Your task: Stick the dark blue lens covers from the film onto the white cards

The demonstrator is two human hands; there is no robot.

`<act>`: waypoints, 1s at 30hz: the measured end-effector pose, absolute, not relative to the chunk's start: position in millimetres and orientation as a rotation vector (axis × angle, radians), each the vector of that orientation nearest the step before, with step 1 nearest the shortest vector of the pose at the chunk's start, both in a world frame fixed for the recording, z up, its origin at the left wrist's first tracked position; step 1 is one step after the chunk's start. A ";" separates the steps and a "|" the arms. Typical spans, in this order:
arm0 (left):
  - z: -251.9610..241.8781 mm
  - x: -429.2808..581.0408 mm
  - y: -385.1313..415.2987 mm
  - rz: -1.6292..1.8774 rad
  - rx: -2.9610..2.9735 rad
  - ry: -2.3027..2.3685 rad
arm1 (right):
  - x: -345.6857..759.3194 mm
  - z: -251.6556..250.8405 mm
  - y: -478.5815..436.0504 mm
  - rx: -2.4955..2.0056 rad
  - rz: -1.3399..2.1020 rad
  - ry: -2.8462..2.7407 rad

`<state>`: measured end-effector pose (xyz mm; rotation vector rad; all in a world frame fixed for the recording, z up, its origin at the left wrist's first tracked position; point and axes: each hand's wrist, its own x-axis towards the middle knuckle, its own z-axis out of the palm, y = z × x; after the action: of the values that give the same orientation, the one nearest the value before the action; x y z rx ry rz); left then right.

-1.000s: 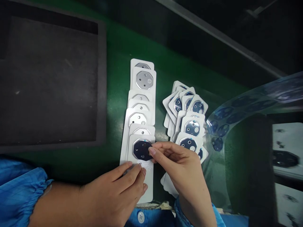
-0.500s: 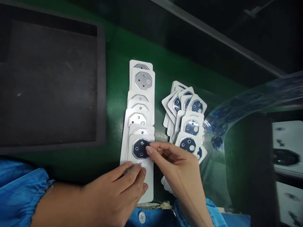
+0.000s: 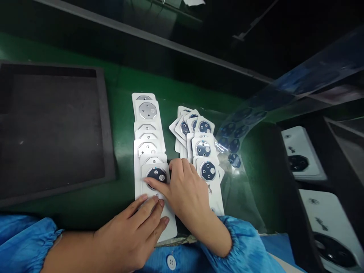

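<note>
A white rounded panel (image 3: 165, 227) lies at the front of an overlapping column, nearest me. On it is an octagonal plate with a dark blue round face (image 3: 156, 175) and small holes. My left hand (image 3: 133, 231) rests on the lower part of this panel, fingers stretched and laid flat. My right hand (image 3: 187, 189) is closed at the panel's right edge, its thumb pressed on the lower part of the dark face. Its curled fingertips are hidden. Further up the column, a panel (image 3: 148, 110) has a silver-grey face.
Right of the column, a fanned pile of similar panels (image 3: 208, 170) has dark blue faces. Clear film with round dark stickers (image 3: 234, 160) curves up to the right. A black tray (image 3: 109, 151) lies left. White panels with black ovals (image 3: 321, 212) sit in dark holders at far right.
My right hand has gone from pinching at the dark face's right edge to pressing its thumb across the lower part. My left hand stays on the panel. The camera view has shifted.
</note>
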<state>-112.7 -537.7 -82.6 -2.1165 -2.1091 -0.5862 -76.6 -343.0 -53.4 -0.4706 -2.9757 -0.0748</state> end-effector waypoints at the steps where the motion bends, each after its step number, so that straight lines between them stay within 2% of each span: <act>1: -82.5 -112.9 -537.9 -0.578 -2.116 -2.107 | -77.0 -56.0 -343.6 -0.500 -0.047 -2.978; 7: -77.2 -115.8 -537.9 -0.573 -2.161 -2.118 | -69.7 -59.4 -350.7 -0.603 0.373 -2.924; 12: -70.7 -116.4 -539.0 -0.606 -2.122 -2.130 | -50.9 -31.0 -333.1 -0.888 0.886 -2.618; 17: -75.0 -111.3 -540.9 -0.430 -2.092 -2.264 | -36.2 -28.9 -278.8 -1.145 0.773 -2.285; 21: -80.5 -110.0 -541.2 -0.439 -2.048 -2.240 | -30.4 -53.3 -255.5 -0.941 0.446 -2.406; 24: -86.5 -113.7 -539.6 -0.504 -2.036 -2.068 | -21.4 -53.1 -236.1 -0.887 0.266 -2.427; 30: -95.9 -118.3 -535.8 -0.590 -2.025 -1.935 | -0.3 -42.8 -161.7 -0.742 0.483 -2.593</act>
<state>-118.3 -535.8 -95.9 -2.0249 -1.9353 -0.5901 -0.3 -161.7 -42.8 -0.7423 -2.5932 0.4827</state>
